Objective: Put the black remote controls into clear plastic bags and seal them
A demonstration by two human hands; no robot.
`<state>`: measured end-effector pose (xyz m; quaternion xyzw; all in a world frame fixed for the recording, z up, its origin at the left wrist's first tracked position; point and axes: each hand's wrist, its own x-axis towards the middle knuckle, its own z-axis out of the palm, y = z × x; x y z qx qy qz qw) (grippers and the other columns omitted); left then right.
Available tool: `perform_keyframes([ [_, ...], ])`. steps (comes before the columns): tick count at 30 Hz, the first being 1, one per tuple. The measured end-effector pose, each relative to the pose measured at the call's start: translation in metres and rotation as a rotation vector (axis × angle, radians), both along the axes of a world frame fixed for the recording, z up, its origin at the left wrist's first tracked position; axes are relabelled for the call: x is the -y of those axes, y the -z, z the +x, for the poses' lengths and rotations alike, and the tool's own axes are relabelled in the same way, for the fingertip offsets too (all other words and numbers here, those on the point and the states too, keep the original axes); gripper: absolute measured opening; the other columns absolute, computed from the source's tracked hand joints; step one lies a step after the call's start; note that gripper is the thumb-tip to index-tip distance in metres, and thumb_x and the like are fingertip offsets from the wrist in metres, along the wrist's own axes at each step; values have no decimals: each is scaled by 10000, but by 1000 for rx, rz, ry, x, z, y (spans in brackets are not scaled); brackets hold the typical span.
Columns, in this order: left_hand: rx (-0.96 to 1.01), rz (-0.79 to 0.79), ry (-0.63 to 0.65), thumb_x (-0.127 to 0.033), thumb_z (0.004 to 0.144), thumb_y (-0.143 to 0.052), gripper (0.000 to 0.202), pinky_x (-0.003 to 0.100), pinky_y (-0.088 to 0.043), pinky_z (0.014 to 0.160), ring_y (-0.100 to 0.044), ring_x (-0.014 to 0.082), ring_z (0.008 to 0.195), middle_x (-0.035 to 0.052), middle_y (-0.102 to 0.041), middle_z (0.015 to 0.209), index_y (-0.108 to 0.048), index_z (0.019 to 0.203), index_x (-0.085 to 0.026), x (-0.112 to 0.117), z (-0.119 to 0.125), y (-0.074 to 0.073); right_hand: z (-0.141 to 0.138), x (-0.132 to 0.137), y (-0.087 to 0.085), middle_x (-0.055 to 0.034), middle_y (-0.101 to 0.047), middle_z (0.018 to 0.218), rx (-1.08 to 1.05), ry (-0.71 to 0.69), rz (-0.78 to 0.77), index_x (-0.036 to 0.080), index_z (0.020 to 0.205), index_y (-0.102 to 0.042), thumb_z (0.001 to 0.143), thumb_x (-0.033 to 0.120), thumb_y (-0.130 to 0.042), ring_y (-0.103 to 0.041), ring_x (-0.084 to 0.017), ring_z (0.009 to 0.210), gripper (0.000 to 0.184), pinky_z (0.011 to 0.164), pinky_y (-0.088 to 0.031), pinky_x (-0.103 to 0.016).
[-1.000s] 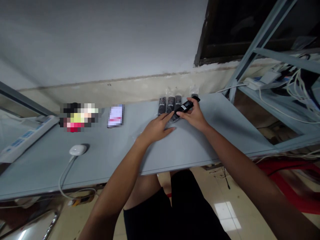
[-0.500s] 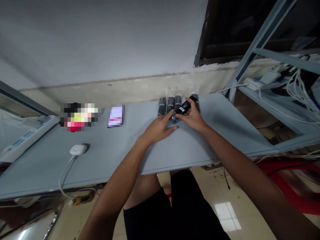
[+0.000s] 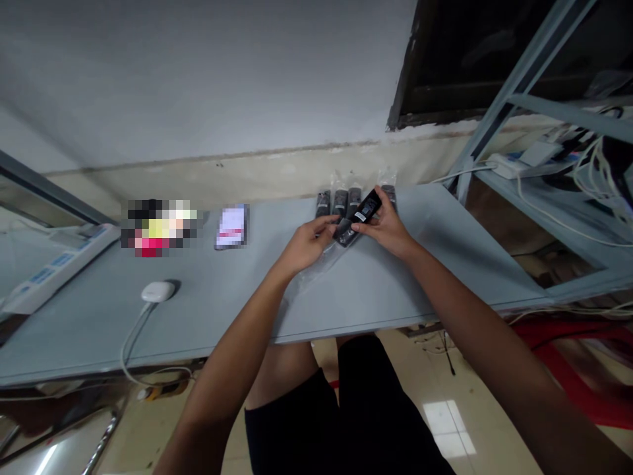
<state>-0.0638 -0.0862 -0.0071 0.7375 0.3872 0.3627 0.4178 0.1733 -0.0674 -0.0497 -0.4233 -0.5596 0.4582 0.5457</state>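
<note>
My right hand [image 3: 387,228] grips a slim black remote control [image 3: 364,207], tilted with its top end up and to the right. My left hand [image 3: 306,245] is lifted off the grey table [image 3: 208,310] and pinches the mouth of a clear plastic bag [image 3: 324,258] that hangs down from the remote's lower end. Just behind both hands, several bagged black remotes [image 3: 338,200] lie side by side against the table's back edge.
A white round device [image 3: 157,291] with a cable lies at the left of the table. A small packet [image 3: 231,226] and a blurred patch [image 3: 159,227] sit further back. A white keyboard-like unit [image 3: 52,267] is at far left. Metal shelving with cables [image 3: 568,152] stands right.
My left hand rose from lying flat on the table and now pinches the clear bag at the remote's lower end. The right hand drew the remote slightly left and nearer.
</note>
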Motion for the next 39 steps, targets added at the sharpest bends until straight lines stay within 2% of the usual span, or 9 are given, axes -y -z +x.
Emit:
perform_keyframes([
  [7,82,-98,106,-386,1014,-586,419,410,-550,993,-676,266,1234,123,-736,1307,-659,1378,-192,2,-6,-10,8,-6,-1,-113,-625,1427,-49,41,-19,408,1662,-39,667,375,-942,-735,-287,1064,1344,981,-611,-556],
  [12,98,-149,100,-348,986,-624,409,398,-566,919,-735,235,1056,129,-770,1192,-655,1360,-185,-3,-8,-5,11,-6,-1,-88,-721,1205,0,1,-25,357,1652,-174,657,434,-946,-753,-273,955,1261,987,-598,-552],
  [16,121,-166,-23,-342,893,-743,414,346,-561,812,-738,204,875,90,-782,948,-688,1253,-147,-8,-4,7,7,-1,-3,-64,-730,1174,-9,-52,-18,381,1645,-172,632,446,-965,-758,-262,932,1289,985,-595,-557],
  [19,139,-210,-65,-327,823,-809,429,317,-541,746,-706,174,743,43,-750,793,-698,1190,-134,-11,-1,14,4,3,-6,-66,-736,1165,5,-114,-27,387,1620,-236,623,446,-973,-759,-276,949,1241,972,-596,-572],
  [26,185,-261,-80,-226,755,-824,457,271,-492,692,-653,128,675,12,-733,764,-670,1172,-122,-9,3,14,2,8,-11,2,-746,877,44,-192,-18,321,1486,-435,673,458,-943,-732,-237,830,969,894,-595,-483],
  [29,194,-236,-103,-215,754,-806,421,262,-481,691,-643,122,675,7,-732,771,-665,1141,-129,-8,6,14,2,10,-12,44,-686,733,93,-180,-9,284,1363,-573,726,501,-896,-687,-200,727,747,817,-577,-409],
  [33,208,-179,-147,-248,779,-797,377,276,-501,736,-661,133,706,18,-748,804,-658,1112,-135,-6,12,14,-2,14,-17,-19,-715,797,208,-169,70,214,962,-757,814,589,-792,-664,-198,769,405,786,-526,-360],
  [36,213,-158,-142,-239,801,-782,331,288,-523,769,-691,149,742,27,-756,816,-650,1089,-139,-4,14,13,-8,20,-21,-38,-683,777,350,-265,123,206,784,-783,861,635,-724,-628,-205,767,439,756,-497,-354],
  [39,223,-135,-122,-200,811,-760,280,289,-527,789,-707,154,779,34,-757,832,-647,1061,-141,-3,15,11,-12,24,-24,-44,-630,811,410,-342,174,229,767,-804,867,663,-709,-605,-210,811,455,784,-500,-366],
])
